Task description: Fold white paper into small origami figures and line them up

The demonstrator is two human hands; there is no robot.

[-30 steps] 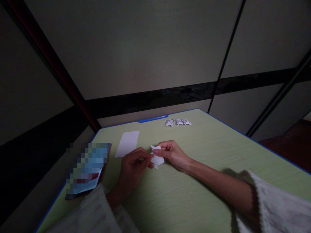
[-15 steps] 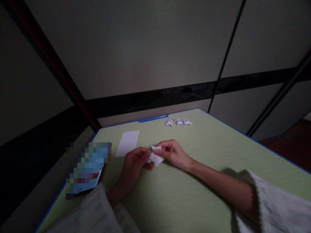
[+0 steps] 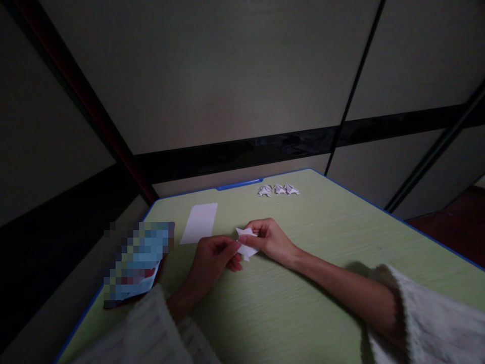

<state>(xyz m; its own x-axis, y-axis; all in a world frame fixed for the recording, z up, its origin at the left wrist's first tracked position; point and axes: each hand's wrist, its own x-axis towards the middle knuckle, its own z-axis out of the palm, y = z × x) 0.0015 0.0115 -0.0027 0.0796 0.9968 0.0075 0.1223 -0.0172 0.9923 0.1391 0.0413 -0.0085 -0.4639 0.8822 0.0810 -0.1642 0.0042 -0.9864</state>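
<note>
A small white piece of folded paper (image 3: 250, 247) with pointed corners is held just over the table. My right hand (image 3: 271, 240) pinches it from the right, thumb on top and fingers behind. From the left, my left hand (image 3: 217, 253) grips its left side between thumb and forefinger, and the other fingers are curled below. Both thumbs nearly meet on the paper. The left part of the folded paper is hidden by my fingers.
Three small folded white paper figures (image 3: 279, 190) stand near the table's far edge. A flat white sheet (image 3: 199, 223) lies left of my hands. At the far left is a blurred-out device or picture (image 3: 142, 268). The green table (image 3: 322, 217) has a blue rim, with cabinet panels behind.
My left hand has shifted slightly right, its thumb now further onto the folded paper and covering more of its left side. My right hand has barely moved.
</note>
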